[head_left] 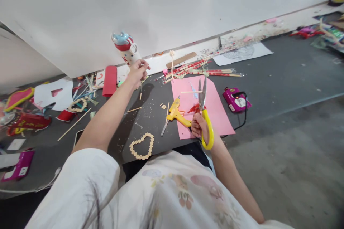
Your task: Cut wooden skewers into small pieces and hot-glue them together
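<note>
My R hand (pixel 199 125) is wrapped round the scissors (pixel 206 120), blades up & slightly apart, over pink paper (pixel 221 118), w/ a stick (pixel 186 92) by the blades. L hand (pixel 138 71) is up nr the bottle (pixel 129 54), fingertips close tog.; can't tell if they grip anything. Glue gun (pixel 175 111) lies partly on paper; heart (pixel 152 142) on surface (pixel 290 64), nr me.

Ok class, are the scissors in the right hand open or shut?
Slightly open: the scissors in the right hand show two blades with a gap between their tips.
</note>
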Tool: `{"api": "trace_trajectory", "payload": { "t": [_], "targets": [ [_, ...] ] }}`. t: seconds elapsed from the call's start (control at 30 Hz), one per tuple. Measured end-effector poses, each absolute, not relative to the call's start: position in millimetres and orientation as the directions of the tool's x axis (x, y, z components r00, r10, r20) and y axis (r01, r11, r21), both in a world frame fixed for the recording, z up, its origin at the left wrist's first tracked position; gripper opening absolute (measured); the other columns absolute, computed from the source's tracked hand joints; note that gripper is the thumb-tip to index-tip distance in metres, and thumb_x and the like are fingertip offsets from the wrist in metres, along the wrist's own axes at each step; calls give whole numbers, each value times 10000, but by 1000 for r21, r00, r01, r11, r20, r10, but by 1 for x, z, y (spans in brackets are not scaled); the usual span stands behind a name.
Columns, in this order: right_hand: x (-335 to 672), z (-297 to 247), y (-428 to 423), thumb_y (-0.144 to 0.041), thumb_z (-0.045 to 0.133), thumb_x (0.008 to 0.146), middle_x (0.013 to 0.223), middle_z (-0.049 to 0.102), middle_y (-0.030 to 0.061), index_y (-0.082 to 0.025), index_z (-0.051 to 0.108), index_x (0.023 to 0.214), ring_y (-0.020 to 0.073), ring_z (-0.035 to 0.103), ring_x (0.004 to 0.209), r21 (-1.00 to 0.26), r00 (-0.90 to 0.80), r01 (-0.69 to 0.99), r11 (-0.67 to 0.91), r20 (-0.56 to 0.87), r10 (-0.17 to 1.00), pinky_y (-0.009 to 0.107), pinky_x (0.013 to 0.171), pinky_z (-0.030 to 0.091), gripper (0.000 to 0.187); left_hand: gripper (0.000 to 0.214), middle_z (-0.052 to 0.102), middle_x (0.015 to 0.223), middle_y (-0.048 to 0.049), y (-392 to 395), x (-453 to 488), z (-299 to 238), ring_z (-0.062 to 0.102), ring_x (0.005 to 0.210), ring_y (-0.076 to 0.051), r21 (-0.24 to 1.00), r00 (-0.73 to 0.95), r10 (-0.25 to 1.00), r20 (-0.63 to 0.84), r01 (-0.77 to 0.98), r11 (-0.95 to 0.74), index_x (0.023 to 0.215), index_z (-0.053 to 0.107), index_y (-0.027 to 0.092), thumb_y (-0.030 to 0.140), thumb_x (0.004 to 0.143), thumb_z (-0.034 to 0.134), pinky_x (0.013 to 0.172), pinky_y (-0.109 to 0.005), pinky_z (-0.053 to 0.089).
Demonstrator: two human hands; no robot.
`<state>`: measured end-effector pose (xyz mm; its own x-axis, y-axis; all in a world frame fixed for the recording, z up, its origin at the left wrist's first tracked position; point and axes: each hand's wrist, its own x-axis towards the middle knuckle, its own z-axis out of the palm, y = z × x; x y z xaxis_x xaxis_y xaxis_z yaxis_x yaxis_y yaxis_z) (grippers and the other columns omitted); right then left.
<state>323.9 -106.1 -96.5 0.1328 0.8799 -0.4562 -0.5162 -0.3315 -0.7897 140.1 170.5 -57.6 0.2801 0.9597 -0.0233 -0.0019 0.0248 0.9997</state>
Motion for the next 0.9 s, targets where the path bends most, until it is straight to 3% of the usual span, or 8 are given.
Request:
{"api": "trace_trajectory", "payload": {
  "t": [0.13,0.4,0.57,0.7,0.8,0.9],
  "targets": [
    [324,-96,-106,-511,576,777,514,226,-110,-223,280,684,31,182,377,-791,131,-511,-338,-460,878,172,332,196,423,162,529,638,61,170,140,-60,241,324,1,1000,313,950,2,4,-4,740,497,206,242,774,652,336,-197,121],
    [324,-96,-106,-505,580,781,509,223,-114,-221,289,690,25,176,373,-784,135,-519,-342,-470,873,169,337,185,417,213,505,659,59,167,141,-57,230,332,14,995,292,951,-98,7,100,769,544,202,282,696,727,337,-178,114],
    [324,-95,-106,-524,594,774,514,227,-114,-219,283,687,23,178,372,-786,130,-518,-338,-463,877,169,336,196,444,247,574,768,28,166,143,-52,402,422,-15,988,274,951,-140,-30,155,781,571,202,316,664,756,380,-178,256],
    [324,-99,-105,-530,591,780,512,219,-114,-220,276,680,26,179,371,-787,125,-515,-339,-460,879,170,335,190,452,227,613,834,3,169,147,-48,544,612,-68,987,249,959,-135,-51,152,759,598,190,278,636,768,527,-207,401],
    [325,-102,-105,-502,577,795,512,229,-110,-224,284,678,33,186,375,-791,125,-511,-338,-457,880,177,335,190,420,172,616,795,1,173,151,-42,538,637,-76,987,197,972,-129,-66,144,746,616,180,237,654,750,609,-230,428],
    [326,-103,-105,-485,565,805,510,234,-108,-229,292,683,42,193,378,-800,132,-497,-335,-451,883,181,333,181,394,99,571,680,11,172,154,-36,495,556,-58,977,213,961,-176,-80,196,747,645,162,221,712,716,585,-221,423]
  ]
}}
